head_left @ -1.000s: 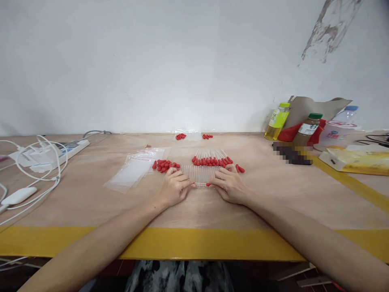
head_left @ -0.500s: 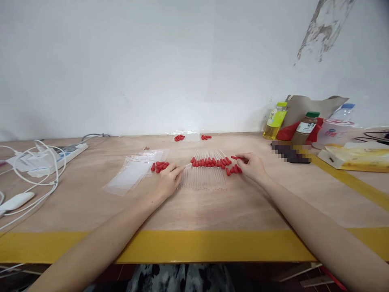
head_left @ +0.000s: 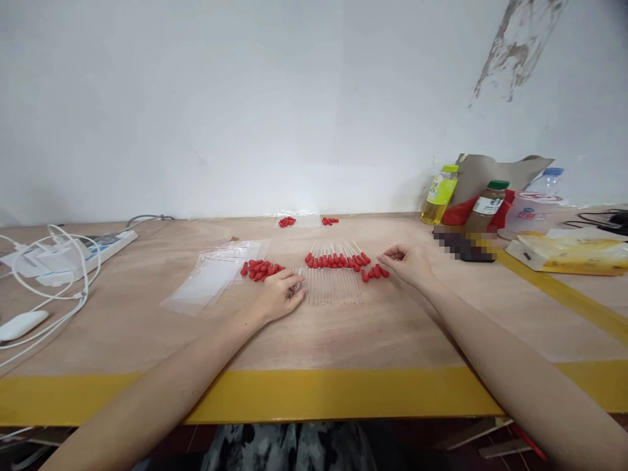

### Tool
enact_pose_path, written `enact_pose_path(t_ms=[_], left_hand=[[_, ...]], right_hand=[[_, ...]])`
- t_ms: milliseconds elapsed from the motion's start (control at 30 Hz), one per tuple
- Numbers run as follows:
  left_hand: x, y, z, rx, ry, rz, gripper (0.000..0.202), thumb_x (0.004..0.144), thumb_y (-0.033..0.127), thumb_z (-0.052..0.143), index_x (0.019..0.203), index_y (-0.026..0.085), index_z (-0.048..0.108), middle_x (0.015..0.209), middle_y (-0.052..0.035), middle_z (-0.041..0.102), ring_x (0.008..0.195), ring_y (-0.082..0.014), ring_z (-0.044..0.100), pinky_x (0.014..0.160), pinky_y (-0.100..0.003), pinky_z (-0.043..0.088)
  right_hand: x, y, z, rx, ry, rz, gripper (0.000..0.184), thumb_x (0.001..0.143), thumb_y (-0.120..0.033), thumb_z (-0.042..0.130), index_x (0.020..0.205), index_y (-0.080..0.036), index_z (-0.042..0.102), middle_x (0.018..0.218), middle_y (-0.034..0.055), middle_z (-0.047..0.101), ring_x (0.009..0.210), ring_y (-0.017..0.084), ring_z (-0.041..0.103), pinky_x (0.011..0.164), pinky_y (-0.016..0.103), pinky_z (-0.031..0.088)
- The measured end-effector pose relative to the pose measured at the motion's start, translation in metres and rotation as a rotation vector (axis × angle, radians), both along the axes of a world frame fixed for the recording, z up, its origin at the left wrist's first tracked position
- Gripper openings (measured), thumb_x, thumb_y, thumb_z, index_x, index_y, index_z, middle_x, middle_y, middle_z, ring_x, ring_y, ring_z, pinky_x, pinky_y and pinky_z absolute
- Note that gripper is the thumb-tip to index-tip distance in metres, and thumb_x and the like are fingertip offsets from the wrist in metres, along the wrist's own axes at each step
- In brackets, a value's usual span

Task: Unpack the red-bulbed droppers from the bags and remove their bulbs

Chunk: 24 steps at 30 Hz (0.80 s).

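A row of thin clear glass tubes (head_left: 333, 288) lies side by side in front of me. Behind it, glass droppers with red rubber bulbs (head_left: 338, 260) spread out like a fan, bulbs toward me. My left hand (head_left: 280, 297) is curled over the left end of the bare tubes, thumb and fingers closing there; what they grip is hidden. My right hand (head_left: 409, 263) is held right of the droppers, thumb and fingertips pinched, the contents too small to make out. Loose red bulbs (head_left: 377, 272) lie just below its fingertips. More loose red bulbs (head_left: 260, 269) are heaped beyond my left hand.
Clear plastic bags (head_left: 210, 275) lie at left, near a power strip (head_left: 115, 247) and white cables (head_left: 88, 288). More red bulbs (head_left: 287, 222) sit by the wall. Drink bottles (head_left: 440, 196), a blurred dark object (head_left: 464, 245) and a yellow tissue pack (head_left: 569, 254) stand at right.
My left hand has dropped toward me onto the tubes' left end, and the thin stick at its fingers no longer shows. The red bulb in my right fingertips is out of sight.
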State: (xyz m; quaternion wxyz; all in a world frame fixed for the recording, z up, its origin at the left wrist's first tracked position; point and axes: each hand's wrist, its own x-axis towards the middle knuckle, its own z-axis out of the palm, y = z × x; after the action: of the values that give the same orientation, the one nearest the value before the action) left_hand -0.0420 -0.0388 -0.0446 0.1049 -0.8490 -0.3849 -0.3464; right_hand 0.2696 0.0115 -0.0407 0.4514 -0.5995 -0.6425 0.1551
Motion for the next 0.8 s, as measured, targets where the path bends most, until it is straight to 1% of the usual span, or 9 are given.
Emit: enact_pose_path(t_ms=[100, 133, 200, 300, 400, 467, 533, 667, 800], left_hand=[[0.002, -0.006, 0.005, -0.097, -0.021, 0.008, 0.031, 0.074, 0.036, 0.058, 0.095, 0.013, 0.064, 0.089, -0.0084, 0.064, 0.066, -0.0147, 0.060, 0.067, -0.029, 0.051], [0.001, -0.008, 0.006, -0.120, -0.023, 0.013, 0.035, 0.074, 0.038, 0.058, 0.097, 0.013, 0.064, 0.091, -0.0091, 0.064, 0.070, -0.0157, 0.061, 0.068, -0.030, 0.051], [-0.001, -0.010, 0.009, -0.136, -0.007, 0.014, 0.039, 0.074, 0.042, 0.058, 0.101, 0.014, 0.063, 0.097, -0.0101, 0.064, 0.083, -0.0193, 0.061, 0.077, -0.033, 0.050], [-0.007, -0.010, 0.013, -0.158, 0.093, -0.015, 0.045, 0.076, 0.047, 0.055, 0.111, 0.018, 0.058, 0.114, -0.0091, 0.058, 0.108, -0.0238, 0.051, 0.095, -0.041, 0.039], [-0.014, -0.008, 0.014, -0.229, 0.208, -0.045, 0.049, 0.079, 0.050, 0.051, 0.119, 0.022, 0.053, 0.127, -0.0069, 0.050, 0.121, -0.0246, 0.040, 0.103, -0.046, 0.028], [-0.016, -0.005, 0.013, -0.278, 0.255, -0.062, 0.049, 0.081, 0.050, 0.048, 0.121, 0.023, 0.051, 0.130, -0.0063, 0.047, 0.124, -0.0238, 0.036, 0.105, -0.047, 0.022], [-0.017, -0.003, 0.011, -0.314, 0.275, -0.076, 0.047, 0.082, 0.049, 0.046, 0.122, 0.023, 0.050, 0.128, -0.0059, 0.049, 0.124, -0.0226, 0.037, 0.106, -0.047, 0.019], [-0.016, -0.001, 0.010, -0.335, 0.274, -0.072, 0.045, 0.083, 0.049, 0.045, 0.120, 0.023, 0.051, 0.126, -0.0065, 0.051, 0.122, -0.0212, 0.040, 0.106, -0.047, 0.017], [-0.015, -0.002, 0.009, -0.292, 0.242, -0.070, 0.045, 0.083, 0.047, 0.046, 0.120, 0.023, 0.051, 0.127, -0.0088, 0.050, 0.122, -0.0215, 0.041, 0.105, -0.048, 0.019]], right_hand=[[-0.002, -0.002, -0.001, -0.020, 0.034, 0.042, 0.026, 0.063, -0.041, 0.063, 0.069, -0.016, 0.060, 0.059, 0.0027, 0.062, 0.052, 0.012, 0.055, 0.047, 0.022, 0.039], [-0.003, -0.003, -0.001, -0.025, 0.043, 0.061, 0.026, 0.064, -0.041, 0.063, 0.070, -0.016, 0.060, 0.059, 0.0026, 0.062, 0.052, 0.012, 0.055, 0.047, 0.022, 0.040], [-0.005, -0.003, -0.004, -0.024, 0.036, 0.102, 0.026, 0.065, -0.042, 0.062, 0.070, -0.017, 0.059, 0.059, 0.0024, 0.062, 0.052, 0.013, 0.055, 0.048, 0.022, 0.040], [-0.008, -0.003, -0.006, 0.005, -0.059, 0.124, 0.026, 0.067, -0.044, 0.060, 0.069, -0.018, 0.061, 0.061, 0.0018, 0.063, 0.055, 0.013, 0.055, 0.050, 0.023, 0.039], [-0.012, -0.007, -0.005, 0.043, -0.216, 0.107, 0.025, 0.066, -0.046, 0.061, 0.067, -0.021, 0.064, 0.065, 0.0007, 0.064, 0.061, 0.014, 0.055, 0.054, 0.024, 0.037], [-0.014, -0.010, -0.002, 0.059, -0.300, 0.117, 0.026, 0.064, -0.048, 0.061, 0.065, -0.022, 0.065, 0.067, 0.0000, 0.065, 0.067, 0.016, 0.055, 0.058, 0.025, 0.037], [-0.014, -0.012, -0.001, 0.072, -0.335, 0.131, 0.027, 0.066, -0.050, 0.059, 0.064, -0.023, 0.066, 0.069, -0.0001, 0.066, 0.070, 0.016, 0.055, 0.061, 0.025, 0.037], [-0.013, -0.008, -0.005, 0.076, -0.289, 0.093, 0.029, 0.074, -0.046, 0.051, 0.073, -0.022, 0.068, 0.072, 0.0013, 0.067, 0.065, 0.014, 0.054, 0.058, 0.024, 0.036], [-0.012, -0.003, -0.010, 0.060, -0.272, 0.057, 0.030, 0.077, -0.042, 0.046, 0.077, -0.022, 0.068, 0.071, 0.0020, 0.067, 0.059, 0.013, 0.054, 0.055, 0.024, 0.036]])
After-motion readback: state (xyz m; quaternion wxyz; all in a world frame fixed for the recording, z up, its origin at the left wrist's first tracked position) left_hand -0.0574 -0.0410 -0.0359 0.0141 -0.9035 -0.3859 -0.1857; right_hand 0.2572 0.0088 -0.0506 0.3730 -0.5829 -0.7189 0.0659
